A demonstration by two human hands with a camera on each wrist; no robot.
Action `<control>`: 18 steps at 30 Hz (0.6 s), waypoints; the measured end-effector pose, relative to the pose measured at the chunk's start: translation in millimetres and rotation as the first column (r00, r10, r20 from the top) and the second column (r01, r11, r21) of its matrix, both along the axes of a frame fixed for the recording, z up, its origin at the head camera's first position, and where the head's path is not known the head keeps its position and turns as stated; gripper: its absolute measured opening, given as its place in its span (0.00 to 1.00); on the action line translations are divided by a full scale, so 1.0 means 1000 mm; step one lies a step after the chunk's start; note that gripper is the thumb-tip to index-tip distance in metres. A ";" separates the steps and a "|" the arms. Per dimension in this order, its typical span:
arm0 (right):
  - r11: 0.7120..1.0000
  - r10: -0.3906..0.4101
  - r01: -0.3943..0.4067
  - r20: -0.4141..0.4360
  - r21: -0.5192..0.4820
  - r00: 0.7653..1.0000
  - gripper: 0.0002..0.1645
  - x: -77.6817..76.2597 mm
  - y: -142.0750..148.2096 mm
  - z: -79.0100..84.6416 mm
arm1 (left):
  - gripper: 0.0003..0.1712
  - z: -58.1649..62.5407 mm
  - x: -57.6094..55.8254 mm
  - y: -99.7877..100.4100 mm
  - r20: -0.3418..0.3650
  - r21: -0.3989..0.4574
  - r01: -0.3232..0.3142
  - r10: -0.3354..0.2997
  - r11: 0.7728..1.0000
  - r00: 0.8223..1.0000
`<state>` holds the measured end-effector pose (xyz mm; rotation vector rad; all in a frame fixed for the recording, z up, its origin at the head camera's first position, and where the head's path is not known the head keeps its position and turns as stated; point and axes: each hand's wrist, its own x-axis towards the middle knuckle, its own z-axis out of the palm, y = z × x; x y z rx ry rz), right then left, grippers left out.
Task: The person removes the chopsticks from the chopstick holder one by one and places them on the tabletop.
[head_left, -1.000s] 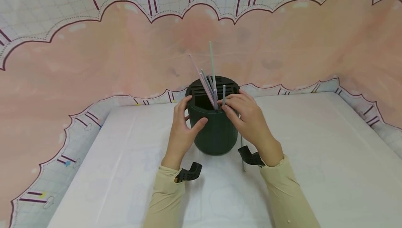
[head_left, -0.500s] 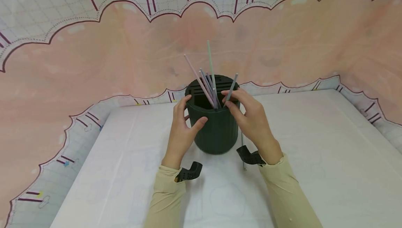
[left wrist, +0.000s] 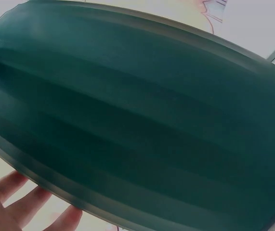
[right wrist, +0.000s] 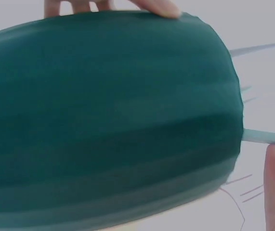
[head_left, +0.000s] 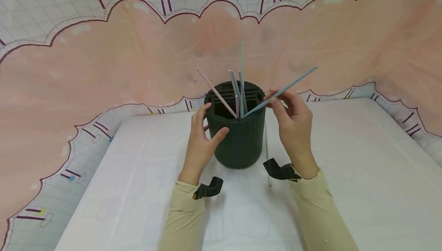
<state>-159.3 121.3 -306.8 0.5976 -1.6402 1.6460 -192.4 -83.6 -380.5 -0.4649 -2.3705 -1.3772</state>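
A dark green round holder (head_left: 238,143), with slots at the back of its top and a wide opening in front, stands on the white table. My left hand (head_left: 202,143) grips its left side, thumb on the front wall, fingers around the side. Several pastel straws rise from the opening: a pink straw (head_left: 210,84) leaning left, a pale green straw (head_left: 242,59) standing tallest, and others between. My right hand (head_left: 295,124), just right of the rim, pinches a light blue straw (head_left: 300,77), which slants up to the right with its lower end in the opening.
Another pale green straw (head_left: 268,166) lies on the white table (head_left: 145,189), right of the holder and partly behind the right wrist's camera mount (head_left: 280,169). A pink and white patterned cloth (head_left: 155,59) rises behind the table.
My right hand has moved right, drawing the light blue straw from upright to a strong rightward slant, more of it showing. Other straws have shifted slightly. My left hand stays on the holder.
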 end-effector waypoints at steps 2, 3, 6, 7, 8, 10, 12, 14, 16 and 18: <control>0.999 0.006 -0.007 -0.021 -0.047 1.000 0.11 -0.001 0.003 0.001 | 0.41 0.000 -0.001 0.000 -0.004 0.001 0.003 -0.003 1.000 1.000; 0.997 0.014 -0.016 -0.029 -0.075 0.999 0.10 -0.002 0.005 0.002 | 0.41 0.001 -0.001 0.000 -0.004 0.002 0.004 -0.004 1.000 1.000; 0.988 0.046 -0.052 -0.044 -0.148 0.998 0.11 -0.004 0.009 0.003 | 0.41 0.001 -0.002 0.000 -0.003 0.006 0.006 -0.006 1.000 1.000; 0.982 0.057 -0.064 -0.044 -0.176 0.997 0.11 -0.004 0.010 0.003 | 0.41 0.001 -0.002 -0.001 -0.003 0.007 0.007 -0.007 1.000 1.000; 0.977 0.063 -0.070 -0.043 -0.203 0.997 0.11 -0.005 0.012 0.003 | 0.40 0.001 -0.002 -0.001 -0.004 0.011 0.008 -0.008 1.000 1.000; 0.963 0.064 -0.072 -0.040 -0.260 0.997 0.11 -0.006 0.015 0.003 | 0.41 0.002 -0.002 -0.001 -0.006 0.017 0.012 -0.012 1.000 1.000; 0.942 0.062 -0.073 -0.043 -0.328 0.997 0.11 -0.008 0.020 0.003 | 0.41 0.003 -0.003 -0.001 -0.008 0.020 0.015 -0.015 1.000 1.000; 0.909 0.065 -0.080 -0.051 -0.408 0.997 0.11 -0.011 0.026 0.002 | 0.41 0.003 -0.004 -0.001 -0.007 0.023 0.019 -0.018 1.000 1.000; 0.863 0.078 -0.101 -0.068 -0.495 0.995 0.12 -0.015 0.034 0.001 | 0.41 0.003 -0.004 -0.001 -0.002 0.022 0.020 -0.020 1.000 1.000; 0.808 0.095 -0.126 -0.084 -0.575 0.992 0.13 -0.018 0.041 0.000 | 0.40 0.003 -0.005 -0.002 -0.001 0.024 0.022 -0.022 0.999 1.000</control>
